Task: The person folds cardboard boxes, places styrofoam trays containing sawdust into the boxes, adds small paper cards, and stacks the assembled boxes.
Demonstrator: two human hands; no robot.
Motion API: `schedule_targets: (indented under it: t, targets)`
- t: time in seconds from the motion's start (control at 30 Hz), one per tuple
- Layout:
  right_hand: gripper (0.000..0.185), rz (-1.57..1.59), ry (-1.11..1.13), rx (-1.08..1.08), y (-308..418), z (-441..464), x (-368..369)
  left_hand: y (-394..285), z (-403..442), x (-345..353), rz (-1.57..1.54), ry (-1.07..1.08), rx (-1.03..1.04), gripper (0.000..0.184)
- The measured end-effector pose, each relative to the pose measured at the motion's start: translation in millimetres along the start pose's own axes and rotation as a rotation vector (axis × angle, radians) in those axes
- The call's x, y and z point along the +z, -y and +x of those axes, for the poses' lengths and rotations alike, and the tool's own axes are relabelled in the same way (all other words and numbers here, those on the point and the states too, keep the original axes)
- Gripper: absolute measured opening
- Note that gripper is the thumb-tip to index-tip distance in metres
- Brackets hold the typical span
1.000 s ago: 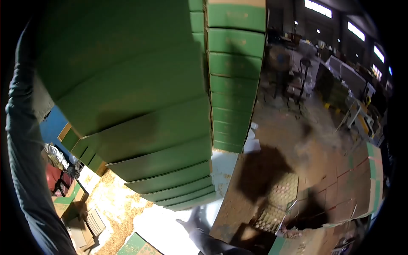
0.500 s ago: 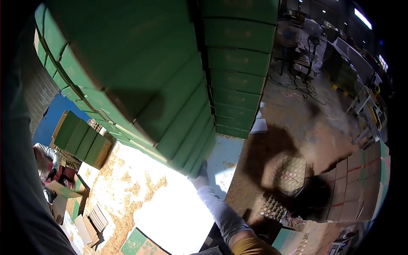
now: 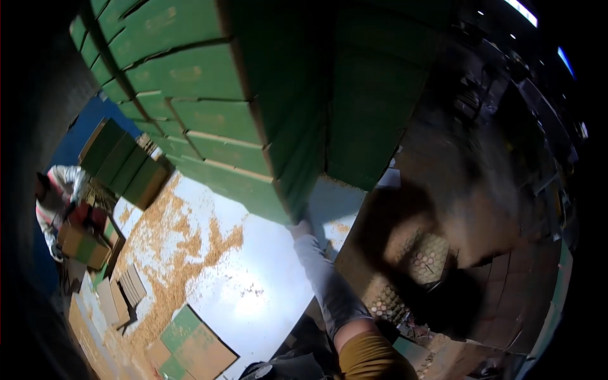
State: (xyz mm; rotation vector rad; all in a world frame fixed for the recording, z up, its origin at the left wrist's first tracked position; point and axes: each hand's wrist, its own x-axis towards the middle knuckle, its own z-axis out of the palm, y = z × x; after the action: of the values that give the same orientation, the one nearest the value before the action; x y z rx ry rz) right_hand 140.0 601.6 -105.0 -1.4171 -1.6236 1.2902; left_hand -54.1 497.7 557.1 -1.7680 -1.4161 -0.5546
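My right hand (image 3: 302,230), in a grey sleeve (image 3: 320,272), is at the bottom near corner of a tall stack of green cardboard cartons (image 3: 221,114). Its fingers appear closed round the lowest carton's edge, partly hidden by it and by shadow. The near stack rises far above the hand, out past the top of the view. Beside it, to the right, stands another stack of green cartons (image 3: 367,107) in shade. My left hand is out of view.
A white floor sheet (image 3: 253,272) carries scattered husk and flattened cartons (image 3: 196,348). At the left, a person (image 3: 60,196) bends over an open carton (image 3: 82,244) near stacked green cartons (image 3: 123,161). Right of the sheet, egg trays (image 3: 427,256) lie beside brown cartons (image 3: 513,291).
My view has shifted, showing more of the near stack's left side and the floor sheet. My right hand stays at the stack's bottom corner. The person at the left shows more fully.
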Motion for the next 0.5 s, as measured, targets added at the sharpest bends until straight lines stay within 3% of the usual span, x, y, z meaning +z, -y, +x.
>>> schedule_targets:
  t: [0.07, 0.1, 0.17, 0.2, 0.27, 0.37, 0.4, 0.5]
  targets:
    - [0.072, 0.021, -0.216, -0.108, 14, -23, -12, -54, -68, -14, -0.093, 0.068, 0.076, 0.069]
    - [0.072, 0.008, -0.185, -0.117, 18, -41, -15, -70, -107, -19, -0.138, 0.145, 0.083, 0.070]
    - [0.064, 0.219, 0.129, 0.226, 19, -87, -8, -102, -220, -19, -0.266, 0.437, 0.008, 0.072]
    - [0.060, 0.362, 0.307, 0.296, 21, -119, 3, -112, -290, -19, -0.330, 0.618, -0.065, 0.075]
    - [0.061, 0.182, 0.680, 0.353, 2, -165, 60, -126, -439, -23, -0.258, 0.867, -0.347, 0.079]
    - [0.073, 0.036, 1.025, 0.149, -10, -249, 142, -171, -629, -83, -0.075, 0.931, -0.787, 0.080]
    - [0.074, 0.099, 0.999, 0.447, 41, -286, 146, -191, -686, -107, -0.028, 0.906, -0.944, 0.080]
    - [0.069, 0.193, 0.960, 0.499, 50, -361, 207, -228, -794, -182, -0.005, 1.033, -1.306, 0.092]
